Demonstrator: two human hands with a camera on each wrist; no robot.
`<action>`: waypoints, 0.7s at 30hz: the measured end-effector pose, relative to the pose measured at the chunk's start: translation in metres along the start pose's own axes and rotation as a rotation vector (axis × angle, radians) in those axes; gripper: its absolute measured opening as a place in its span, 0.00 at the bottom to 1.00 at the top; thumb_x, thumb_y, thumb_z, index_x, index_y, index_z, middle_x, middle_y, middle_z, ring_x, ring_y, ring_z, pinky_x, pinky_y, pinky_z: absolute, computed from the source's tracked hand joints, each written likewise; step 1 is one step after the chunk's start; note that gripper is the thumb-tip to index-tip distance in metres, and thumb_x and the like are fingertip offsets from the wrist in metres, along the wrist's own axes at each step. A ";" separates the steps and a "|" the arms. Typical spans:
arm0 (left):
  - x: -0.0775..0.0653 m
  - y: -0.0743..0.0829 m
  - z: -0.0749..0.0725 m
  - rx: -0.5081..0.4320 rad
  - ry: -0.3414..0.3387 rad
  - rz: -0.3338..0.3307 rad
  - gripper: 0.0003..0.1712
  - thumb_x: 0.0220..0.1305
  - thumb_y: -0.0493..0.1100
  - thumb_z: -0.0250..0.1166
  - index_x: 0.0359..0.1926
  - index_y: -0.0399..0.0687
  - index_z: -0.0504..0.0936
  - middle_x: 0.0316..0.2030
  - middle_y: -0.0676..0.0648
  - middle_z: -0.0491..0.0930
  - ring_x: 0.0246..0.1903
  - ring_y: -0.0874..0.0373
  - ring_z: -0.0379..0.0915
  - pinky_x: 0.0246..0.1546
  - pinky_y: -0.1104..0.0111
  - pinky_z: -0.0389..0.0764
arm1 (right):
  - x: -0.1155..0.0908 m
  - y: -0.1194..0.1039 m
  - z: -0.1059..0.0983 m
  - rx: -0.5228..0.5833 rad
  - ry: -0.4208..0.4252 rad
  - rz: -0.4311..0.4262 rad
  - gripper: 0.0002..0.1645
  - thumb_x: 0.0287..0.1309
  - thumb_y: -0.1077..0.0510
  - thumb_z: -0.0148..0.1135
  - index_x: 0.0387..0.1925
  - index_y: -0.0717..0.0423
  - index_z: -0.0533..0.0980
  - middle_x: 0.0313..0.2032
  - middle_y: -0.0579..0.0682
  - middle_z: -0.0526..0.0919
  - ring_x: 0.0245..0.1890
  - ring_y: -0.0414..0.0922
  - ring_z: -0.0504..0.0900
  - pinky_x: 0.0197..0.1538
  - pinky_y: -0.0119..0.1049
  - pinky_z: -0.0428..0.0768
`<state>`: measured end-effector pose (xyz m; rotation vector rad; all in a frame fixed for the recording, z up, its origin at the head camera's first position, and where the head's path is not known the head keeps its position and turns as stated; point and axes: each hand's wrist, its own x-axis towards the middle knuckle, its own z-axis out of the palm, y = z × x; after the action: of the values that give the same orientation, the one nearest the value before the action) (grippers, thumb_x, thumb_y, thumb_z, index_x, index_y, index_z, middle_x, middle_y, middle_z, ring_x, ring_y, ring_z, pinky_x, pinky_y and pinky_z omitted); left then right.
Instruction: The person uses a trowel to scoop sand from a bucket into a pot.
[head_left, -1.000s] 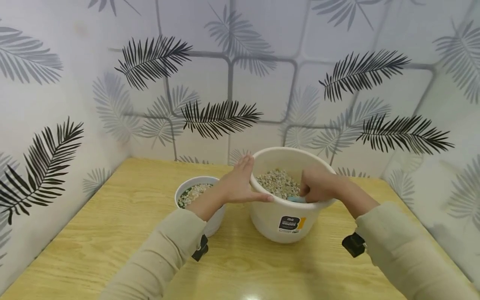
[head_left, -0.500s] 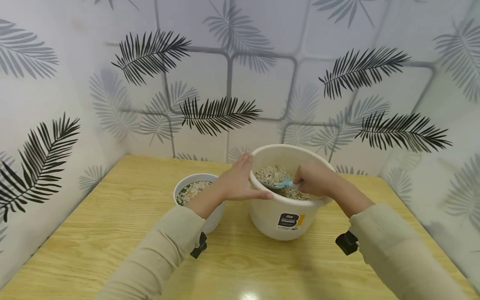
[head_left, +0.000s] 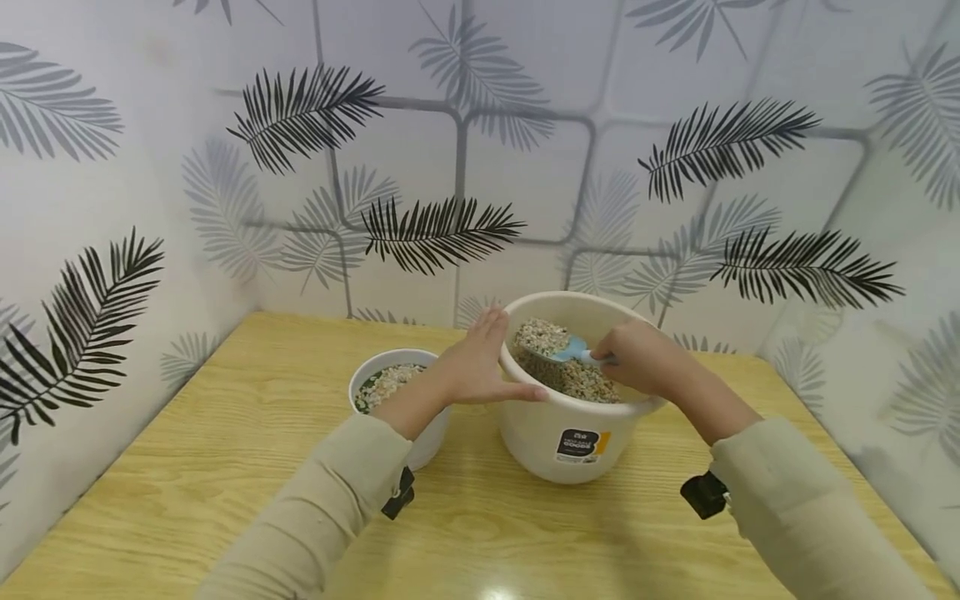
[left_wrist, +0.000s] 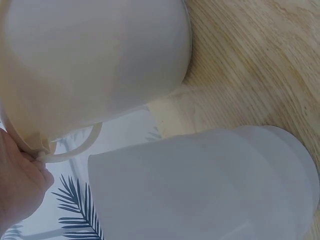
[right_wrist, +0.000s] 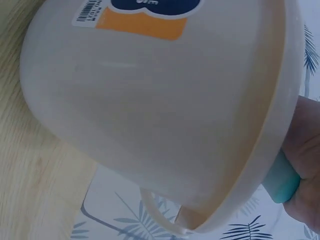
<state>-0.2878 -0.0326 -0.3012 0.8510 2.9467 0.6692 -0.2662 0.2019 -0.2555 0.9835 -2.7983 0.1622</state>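
Note:
A cream bucket [head_left: 521,442] with a label stands on the table, partly filled with beige gravel-like grains [head_left: 588,383]. My left hand [head_left: 474,367] holds its left rim, thumb stretched along the front edge; the left wrist view shows the fingers by the bucket handle [left_wrist: 82,150]. Inside the bucket, my right hand [head_left: 637,357] grips the blue handle of a trowel [head_left: 574,348], whose blade carries a heap of grains [head_left: 543,335]. At the right wrist, the teal handle end [right_wrist: 282,182] shows past the rim; the bucket wall hides the blade there.
A smaller white pot [head_left: 426,450] stands left of the bucket, with pale grains and green bits inside, partly behind my left forearm. Both stand on a wooden table [head_left: 465,533]. A leaf-patterned wall [head_left: 525,183] rises behind the table and along both sides.
The trowel was down in the grains a second ago; my right hand has raised it, tilted leftward and loaded with grains. My left hand stays on the rim.

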 end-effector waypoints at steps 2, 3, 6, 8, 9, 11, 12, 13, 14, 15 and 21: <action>0.000 -0.001 0.000 0.005 -0.001 -0.003 0.69 0.47 0.72 0.63 0.72 0.39 0.34 0.73 0.41 0.32 0.73 0.51 0.26 0.71 0.55 0.45 | -0.001 0.001 0.003 -0.025 0.033 -0.036 0.09 0.44 0.72 0.60 0.27 0.63 0.84 0.24 0.53 0.85 0.20 0.39 0.75 0.26 0.31 0.73; 0.000 -0.001 0.000 0.006 -0.002 -0.004 0.69 0.47 0.72 0.63 0.72 0.39 0.34 0.73 0.41 0.31 0.73 0.51 0.26 0.71 0.55 0.45 | -0.002 0.002 0.005 -0.040 0.052 -0.054 0.09 0.43 0.73 0.60 0.25 0.62 0.84 0.22 0.51 0.84 0.19 0.38 0.73 0.25 0.31 0.72; 0.000 -0.001 0.000 0.009 -0.002 -0.005 0.69 0.47 0.72 0.63 0.72 0.39 0.34 0.73 0.41 0.32 0.73 0.51 0.27 0.71 0.56 0.45 | -0.005 0.003 0.009 -0.066 0.095 -0.089 0.10 0.43 0.73 0.59 0.20 0.58 0.81 0.18 0.46 0.79 0.18 0.37 0.67 0.24 0.30 0.67; 0.000 -0.001 0.000 0.005 -0.004 -0.004 0.69 0.47 0.72 0.63 0.72 0.39 0.33 0.73 0.40 0.32 0.73 0.51 0.27 0.71 0.56 0.44 | -0.006 0.004 0.009 -0.068 0.112 -0.099 0.11 0.43 0.73 0.60 0.18 0.56 0.79 0.16 0.45 0.77 0.18 0.37 0.66 0.24 0.31 0.66; 0.000 -0.001 0.000 0.003 -0.004 -0.003 0.69 0.47 0.71 0.63 0.72 0.39 0.33 0.73 0.40 0.31 0.73 0.51 0.27 0.71 0.56 0.44 | -0.007 0.004 0.009 -0.075 0.117 -0.104 0.11 0.43 0.73 0.60 0.17 0.55 0.78 0.16 0.44 0.76 0.18 0.37 0.66 0.24 0.31 0.66; -0.001 -0.001 0.000 -0.002 -0.008 -0.007 0.70 0.47 0.72 0.63 0.72 0.39 0.32 0.73 0.41 0.30 0.73 0.51 0.26 0.71 0.57 0.43 | -0.008 0.004 0.009 -0.069 0.113 -0.100 0.13 0.44 0.73 0.60 0.17 0.54 0.77 0.15 0.43 0.73 0.17 0.37 0.64 0.24 0.30 0.65; -0.001 -0.001 0.000 -0.003 -0.011 -0.010 0.70 0.47 0.72 0.63 0.72 0.40 0.31 0.73 0.41 0.30 0.73 0.51 0.26 0.71 0.57 0.43 | -0.009 0.004 0.008 -0.063 0.110 -0.098 0.13 0.45 0.73 0.60 0.16 0.54 0.76 0.15 0.43 0.73 0.17 0.37 0.64 0.24 0.30 0.65; -0.002 -0.001 -0.001 -0.005 -0.012 -0.011 0.70 0.47 0.72 0.62 0.72 0.40 0.31 0.73 0.41 0.29 0.73 0.51 0.26 0.71 0.57 0.43 | -0.010 0.004 0.008 -0.060 0.109 -0.093 0.12 0.45 0.73 0.60 0.17 0.54 0.77 0.16 0.44 0.74 0.18 0.36 0.64 0.24 0.30 0.65; -0.002 -0.001 -0.001 -0.007 -0.011 -0.011 0.70 0.47 0.72 0.62 0.72 0.40 0.31 0.73 0.41 0.29 0.73 0.51 0.26 0.71 0.58 0.42 | -0.010 0.004 0.008 -0.058 0.111 -0.088 0.11 0.46 0.73 0.60 0.19 0.55 0.78 0.16 0.44 0.76 0.18 0.36 0.65 0.24 0.30 0.65; -0.003 -0.001 -0.001 -0.009 -0.011 -0.011 0.70 0.47 0.73 0.62 0.72 0.40 0.31 0.73 0.42 0.28 0.73 0.51 0.25 0.71 0.58 0.42 | -0.011 0.004 0.008 -0.055 0.112 -0.081 0.10 0.46 0.72 0.61 0.20 0.56 0.80 0.17 0.45 0.77 0.18 0.36 0.65 0.24 0.30 0.65; -0.008 -0.004 0.000 -0.031 0.014 0.016 0.70 0.47 0.72 0.63 0.72 0.42 0.30 0.72 0.43 0.28 0.73 0.51 0.26 0.71 0.57 0.42 | -0.014 0.003 0.006 -0.037 0.123 -0.049 0.06 0.48 0.71 0.64 0.29 0.61 0.83 0.25 0.51 0.84 0.20 0.39 0.74 0.25 0.32 0.69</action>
<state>-0.2826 -0.0396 -0.3041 0.8721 2.9370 0.7219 -0.2577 0.2117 -0.2643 0.9978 -2.6542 0.1589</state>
